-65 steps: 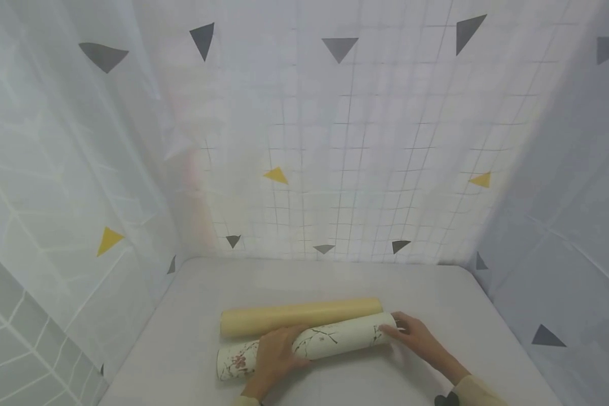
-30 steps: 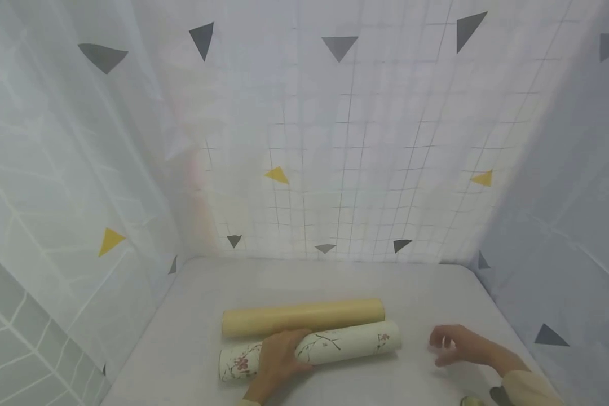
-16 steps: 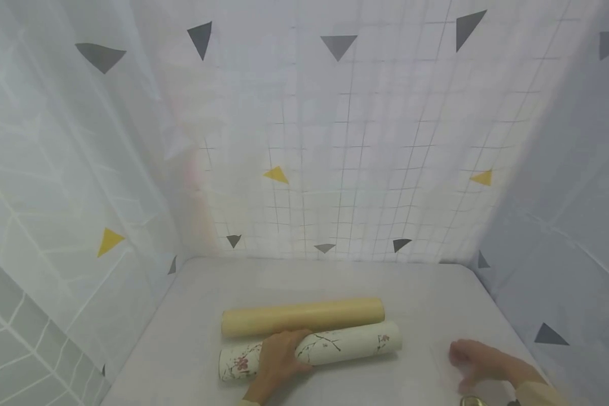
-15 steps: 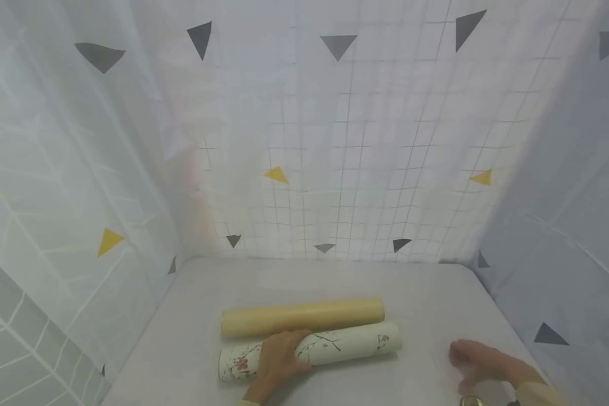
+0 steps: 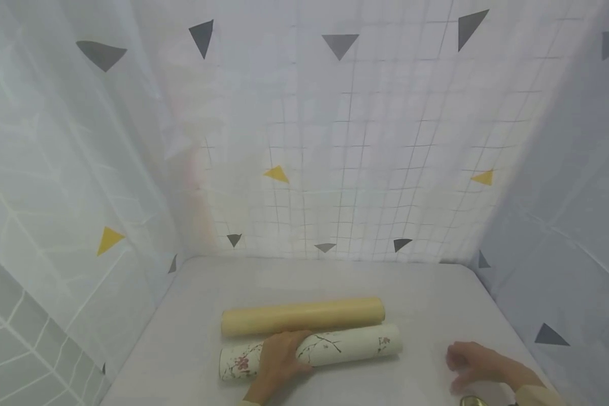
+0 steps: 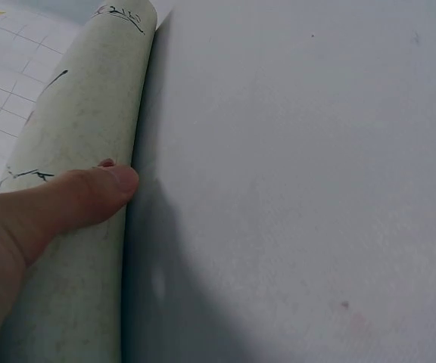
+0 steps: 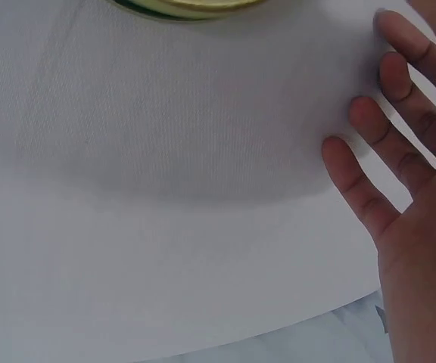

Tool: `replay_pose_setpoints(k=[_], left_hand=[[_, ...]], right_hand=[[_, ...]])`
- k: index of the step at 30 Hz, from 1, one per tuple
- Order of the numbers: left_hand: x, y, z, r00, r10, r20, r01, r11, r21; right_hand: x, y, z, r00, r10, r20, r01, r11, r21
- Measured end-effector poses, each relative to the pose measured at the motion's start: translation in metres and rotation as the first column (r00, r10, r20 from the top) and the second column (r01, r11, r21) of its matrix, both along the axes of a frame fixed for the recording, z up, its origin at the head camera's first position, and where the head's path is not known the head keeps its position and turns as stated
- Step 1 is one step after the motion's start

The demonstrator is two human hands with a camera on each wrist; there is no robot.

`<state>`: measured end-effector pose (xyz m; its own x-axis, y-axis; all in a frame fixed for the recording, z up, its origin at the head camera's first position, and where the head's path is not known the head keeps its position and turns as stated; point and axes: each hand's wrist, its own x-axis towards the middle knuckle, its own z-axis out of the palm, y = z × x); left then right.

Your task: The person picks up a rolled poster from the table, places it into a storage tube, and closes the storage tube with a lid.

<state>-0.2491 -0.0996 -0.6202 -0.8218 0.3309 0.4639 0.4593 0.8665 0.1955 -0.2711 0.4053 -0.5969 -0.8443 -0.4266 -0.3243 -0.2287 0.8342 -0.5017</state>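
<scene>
A white wallpaper roll printed with dark branches and pink blossoms lies slightly slanted on the table. My left hand grips it left of its middle, the thumb along the near side in the left wrist view. Just behind it, a plain pale-yellow roll lies nearly parallel. Well to the right of both rolls, my right hand is over the table with nothing in it, its fingers spread and slightly bent. Close to that hand is a round gold-rimmed thing with some green, mostly cut off by the frame.
The white table has rounded far corners. Behind it hangs a translucent white sheet with a grid and grey and yellow triangles. Similar sheeting stands along the right side, and more sheeting along the left.
My right hand has let go of the white wallpaper roll's right end and moved right, toward the gold-rimmed thing, which has come into view. My left hand has stayed on the roll.
</scene>
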Motion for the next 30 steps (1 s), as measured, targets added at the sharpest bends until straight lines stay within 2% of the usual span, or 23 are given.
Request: replay_pose_setpoints(k=[8,13,17,22,25,28,30], left_hand=[[-0.004,0.001,0.001,1.000,-0.002,0.017,0.002,1.000,0.013],[-0.004,0.001,0.001,0.999,0.006,0.035,-0.006,1.000,0.010],[-0.002,0.000,0.001,0.999,0.010,0.035,-0.010,1.000,0.010],[-0.001,0.000,0.000,1.000,0.006,0.028,-0.007,1.000,0.016],[-0.001,0.000,-0.001,0.999,0.006,0.032,-0.007,1.000,0.017],[-0.001,0.001,-0.002,0.999,0.007,0.037,-0.008,1.000,0.017],[0.000,0.001,-0.002,0.999,0.007,0.036,-0.007,1.000,0.016]], right_hand=[[0.002,-0.003,0.000,0.999,-0.042,0.030,0.040,0.997,0.070],[0.005,0.002,0.003,0.992,-0.075,0.097,0.067,0.994,0.083],[0.009,0.003,0.004,0.978,-0.147,0.149,0.134,0.986,0.095],[0.011,0.001,0.002,0.967,-0.208,0.147,0.187,0.972,0.142],[0.011,0.001,0.003,0.975,-0.178,0.131,0.163,0.980,0.116],[0.009,0.005,0.000,0.998,-0.024,0.061,0.024,1.000,0.001],[0.008,0.008,-0.002,0.998,0.057,0.024,-0.055,0.996,-0.077]])
